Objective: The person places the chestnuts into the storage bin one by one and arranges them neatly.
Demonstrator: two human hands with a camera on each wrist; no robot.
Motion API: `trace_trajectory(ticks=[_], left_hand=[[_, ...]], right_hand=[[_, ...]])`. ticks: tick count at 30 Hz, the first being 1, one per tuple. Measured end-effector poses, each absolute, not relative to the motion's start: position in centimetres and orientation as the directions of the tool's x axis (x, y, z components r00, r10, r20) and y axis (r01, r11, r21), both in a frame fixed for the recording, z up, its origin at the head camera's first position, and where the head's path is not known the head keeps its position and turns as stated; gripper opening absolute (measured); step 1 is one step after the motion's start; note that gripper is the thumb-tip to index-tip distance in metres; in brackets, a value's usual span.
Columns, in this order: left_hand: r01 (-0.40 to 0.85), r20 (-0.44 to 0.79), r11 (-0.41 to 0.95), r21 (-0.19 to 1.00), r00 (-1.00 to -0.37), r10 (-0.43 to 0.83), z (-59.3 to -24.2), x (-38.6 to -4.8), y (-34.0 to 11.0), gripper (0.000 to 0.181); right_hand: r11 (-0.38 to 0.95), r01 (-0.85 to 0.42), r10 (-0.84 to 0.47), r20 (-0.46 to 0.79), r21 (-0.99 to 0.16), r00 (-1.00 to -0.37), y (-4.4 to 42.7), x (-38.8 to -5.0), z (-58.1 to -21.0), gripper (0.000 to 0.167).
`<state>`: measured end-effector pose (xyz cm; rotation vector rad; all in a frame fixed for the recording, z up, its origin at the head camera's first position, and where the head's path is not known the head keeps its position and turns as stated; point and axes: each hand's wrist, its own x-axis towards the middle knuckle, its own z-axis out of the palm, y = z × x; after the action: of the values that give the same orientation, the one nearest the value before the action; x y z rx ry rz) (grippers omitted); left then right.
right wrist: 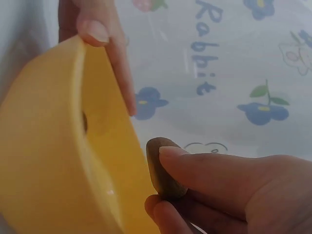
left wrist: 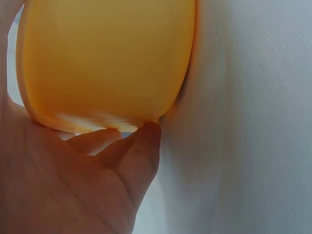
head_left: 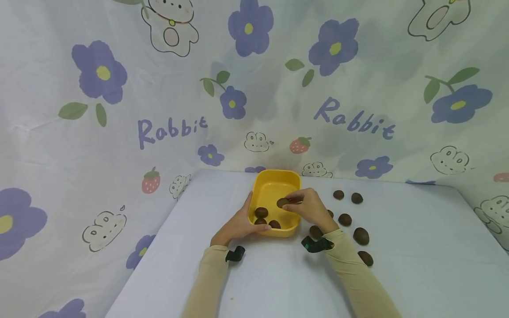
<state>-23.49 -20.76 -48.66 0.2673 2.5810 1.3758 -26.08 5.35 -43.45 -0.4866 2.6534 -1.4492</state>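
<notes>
A yellow tray (head_left: 272,190) stands near the back of the table with several brown, rounded objects (head_left: 261,212) at its near left end. The left hand (head_left: 240,224) grips that corner, thumb over the near rim and fingers along the left side; in the left wrist view the hand (left wrist: 102,170) lies against the tray's outer wall (left wrist: 107,63). Over the tray's right side, the right hand (head_left: 312,207) pinches one brown object (head_left: 282,202). The right wrist view shows this object (right wrist: 163,170) between thumb and fingers of the hand (right wrist: 229,190), beside the tray's wall (right wrist: 44,136).
More brown objects lie on the white table (head_left: 417,238) to the right of the tray, such as one at the back (head_left: 357,198) and a larger one (head_left: 361,236); some are partly behind the right arm. A patterned cloth (head_left: 167,88) hangs behind the table.
</notes>
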Motion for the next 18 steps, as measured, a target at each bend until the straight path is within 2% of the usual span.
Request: trace_trajectory(ticks=[7, 14, 18], left_hand=[[0.036, -0.122, 0.584, 0.811, -0.966, 0.229, -48.7, -23.6, -20.8, 0.139], [0.04, -0.118, 0.57, 0.821, -0.964, 0.238, -48.7, -23.5, -20.9, 0.138], [0.031, -0.124, 0.571, 0.82, -0.965, 0.23, -48.7, -23.5, -20.8, 0.138]], right_hand=[[0.507, -0.227, -0.303, 0.074, -0.831, -0.95, 4.0, -26.1, -44.7, 0.028], [0.566, -0.284, -0.315, 0.115, -0.774, -0.942, 3.0, -25.8, -45.3, 0.027], [0.62, -0.293, -0.328, 0.099, -0.728, -0.94, 2.4, -25.7, -45.5, 0.026]])
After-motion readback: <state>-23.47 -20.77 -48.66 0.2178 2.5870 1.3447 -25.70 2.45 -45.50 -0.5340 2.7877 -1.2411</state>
